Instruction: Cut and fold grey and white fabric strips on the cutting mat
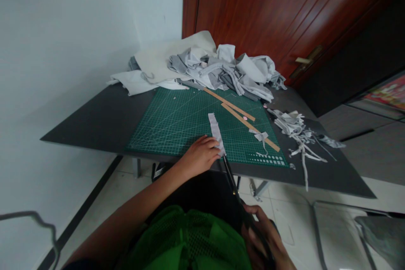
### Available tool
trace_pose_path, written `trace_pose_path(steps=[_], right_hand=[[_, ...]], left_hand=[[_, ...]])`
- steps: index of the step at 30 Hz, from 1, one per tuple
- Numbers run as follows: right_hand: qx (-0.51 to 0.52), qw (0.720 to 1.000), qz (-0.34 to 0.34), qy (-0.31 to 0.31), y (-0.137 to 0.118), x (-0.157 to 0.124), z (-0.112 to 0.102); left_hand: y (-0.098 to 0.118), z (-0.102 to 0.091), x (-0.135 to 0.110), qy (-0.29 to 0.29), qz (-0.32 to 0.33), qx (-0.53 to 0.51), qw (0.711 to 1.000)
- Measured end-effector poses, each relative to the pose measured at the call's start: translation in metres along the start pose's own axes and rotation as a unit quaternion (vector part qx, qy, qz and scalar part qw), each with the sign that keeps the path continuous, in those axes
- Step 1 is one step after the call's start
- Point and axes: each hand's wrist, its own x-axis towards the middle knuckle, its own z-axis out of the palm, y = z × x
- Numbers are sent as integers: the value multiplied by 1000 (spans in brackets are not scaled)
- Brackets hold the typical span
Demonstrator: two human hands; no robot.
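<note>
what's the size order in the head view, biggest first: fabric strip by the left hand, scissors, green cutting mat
1. Green cutting mat
2. Scissors, partly covered by fingers and closer to the camera
3. Fabric strip

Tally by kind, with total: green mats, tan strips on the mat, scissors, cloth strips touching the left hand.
Green mat: 1
Tan strips: 2
Scissors: 1
Cloth strip touching the left hand: 1
Total: 5
</note>
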Motion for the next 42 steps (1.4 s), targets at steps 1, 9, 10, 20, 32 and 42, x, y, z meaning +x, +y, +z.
trace_pose_path(steps=[1,9,10,20,32,42], right_hand=[[-1,1000,1,4,0,1,1],[-32,999,21,15,-6,5,0],[-29,999,22,16,-7,5,-1],[-51,998,26,1,-19,3,-7],[-54,998,27,-2,-26,6,-2],[-112,994,0,2,-20,10,-2]], left_hand=[[1,0,0,-2,0,5,1000],[4,-2,0,-4,-5,25,1000],[4,-1,0,-1,-5,21,1000],[1,0,-1,-4,24,-10,1000],[0,0,1,-22,28,-18,999],[-2,3,0,-19,33,-24,999]])
